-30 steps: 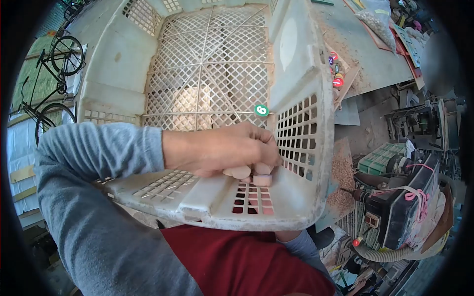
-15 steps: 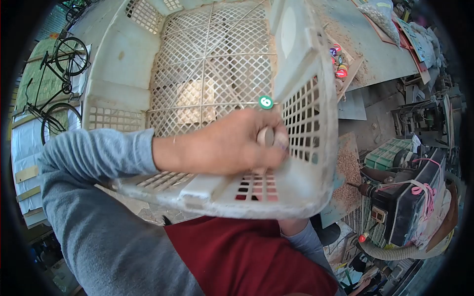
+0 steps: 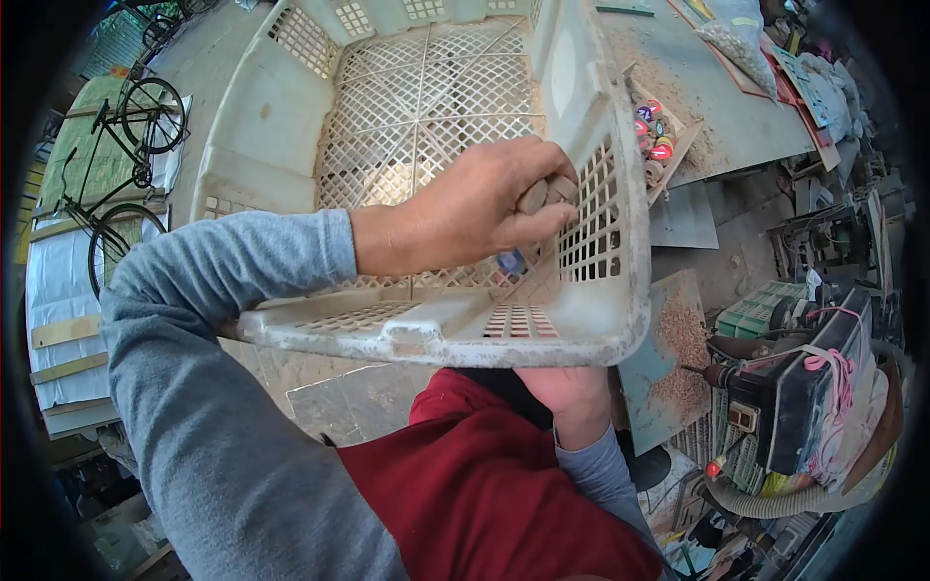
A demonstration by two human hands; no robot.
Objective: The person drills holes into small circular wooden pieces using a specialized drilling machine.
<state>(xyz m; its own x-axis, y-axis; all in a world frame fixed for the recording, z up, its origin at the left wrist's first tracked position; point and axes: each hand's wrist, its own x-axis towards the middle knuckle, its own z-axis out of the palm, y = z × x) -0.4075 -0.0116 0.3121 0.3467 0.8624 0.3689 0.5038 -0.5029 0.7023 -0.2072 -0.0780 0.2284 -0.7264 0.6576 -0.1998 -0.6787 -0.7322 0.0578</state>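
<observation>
My left hand (image 3: 484, 208) is closed round a few round, tan wooden pieces (image 3: 533, 197) inside the pale plastic crate (image 3: 262, 116), near its right lattice wall. Below the fingers, a piece with a blue face (image 3: 510, 261) lies in the crate's near right corner. My right hand (image 3: 567, 389) is at the underside of the near rim, its palm and wrist showing while the fingers are hidden by the crate.
Right of the crate, a wooden tray (image 3: 678, 160) holds several pieces with coloured faces (image 3: 662, 150). Wood shavings (image 3: 681, 324) lie on a board beside a black machine (image 3: 799, 397). A bicycle (image 3: 140, 165) stands at the left.
My left hand has moved up, still closed on wooden pieces. The crate's near rim sits higher in view, and more of my right hand shows. The green numbered piece is out of sight; a blue-faced one shows.
</observation>
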